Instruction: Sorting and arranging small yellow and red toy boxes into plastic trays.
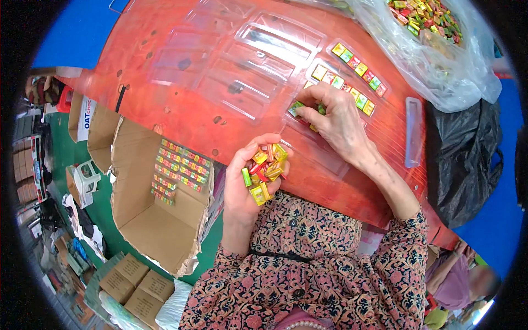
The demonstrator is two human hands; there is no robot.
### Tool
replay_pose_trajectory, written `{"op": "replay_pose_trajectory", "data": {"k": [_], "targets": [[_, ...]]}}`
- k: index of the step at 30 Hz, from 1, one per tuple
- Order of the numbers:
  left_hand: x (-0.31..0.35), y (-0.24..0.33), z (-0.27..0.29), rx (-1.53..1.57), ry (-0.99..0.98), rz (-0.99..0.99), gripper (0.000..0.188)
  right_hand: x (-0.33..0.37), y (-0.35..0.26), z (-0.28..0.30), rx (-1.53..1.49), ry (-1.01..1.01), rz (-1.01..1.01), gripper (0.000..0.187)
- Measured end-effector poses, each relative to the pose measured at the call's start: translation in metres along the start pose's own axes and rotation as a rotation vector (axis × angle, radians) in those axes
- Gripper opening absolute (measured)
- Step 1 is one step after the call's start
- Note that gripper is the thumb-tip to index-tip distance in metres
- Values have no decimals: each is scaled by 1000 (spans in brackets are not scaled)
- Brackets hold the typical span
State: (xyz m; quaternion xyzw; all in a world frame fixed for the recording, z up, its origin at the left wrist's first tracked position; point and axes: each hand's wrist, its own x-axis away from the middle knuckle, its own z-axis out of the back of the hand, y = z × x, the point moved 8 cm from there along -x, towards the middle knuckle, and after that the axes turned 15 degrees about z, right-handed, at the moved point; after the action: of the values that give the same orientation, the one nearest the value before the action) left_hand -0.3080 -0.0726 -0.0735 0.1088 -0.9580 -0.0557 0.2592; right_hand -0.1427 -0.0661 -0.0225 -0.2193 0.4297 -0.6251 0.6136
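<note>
My left hand (pixel 240 179) is cupped palm up near the table's front edge, fingers curled round a heap of small wrapped candies (pixel 267 171) in yellow, red and green. To its right and farther off, my right hand (pixel 335 115) pinches a green wrapped candy (pixel 296 108) between thumb and fingertips. It is over a see-through plastic tray (pixel 313 132) with long slots. Two slots of this tray hold rows of candies (pixel 360 69) lying side by side in mixed colours. Part of a nearer row is hidden by my right hand.
Several see-through trays (pixel 253 55) lie across the red table (pixel 181 118). A plastic bag (pixel 434 71) of loose candies stands at far right, above a black bag (pixel 465 165). At left, a cardboard box (pixel 132 181) contains filled trays (pixel 181 168). A narrow plastic strip (pixel 413 132) lies at right.
</note>
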Motion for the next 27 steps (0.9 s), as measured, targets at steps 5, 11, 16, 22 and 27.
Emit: {"op": "replay_pose_trajectory", "data": {"k": [5, 11, 16, 22, 27], "targets": [[0, 1, 1, 16, 64, 2, 38, 1, 1, -1, 139, -34, 70, 16], [0, 1, 1, 13, 19, 4, 38, 4, 1, -1, 156, -12, 94, 16], [0, 0, 0, 21, 20, 5, 38, 8, -11, -6, 205, -24, 185, 14], [1, 1, 1, 23, 9, -6, 38, 10, -12, -15, 237, -132, 225, 13], [1, 2, 2, 5, 6, -13, 41, 9, -9, -16, 271, -149, 209, 14]]}}
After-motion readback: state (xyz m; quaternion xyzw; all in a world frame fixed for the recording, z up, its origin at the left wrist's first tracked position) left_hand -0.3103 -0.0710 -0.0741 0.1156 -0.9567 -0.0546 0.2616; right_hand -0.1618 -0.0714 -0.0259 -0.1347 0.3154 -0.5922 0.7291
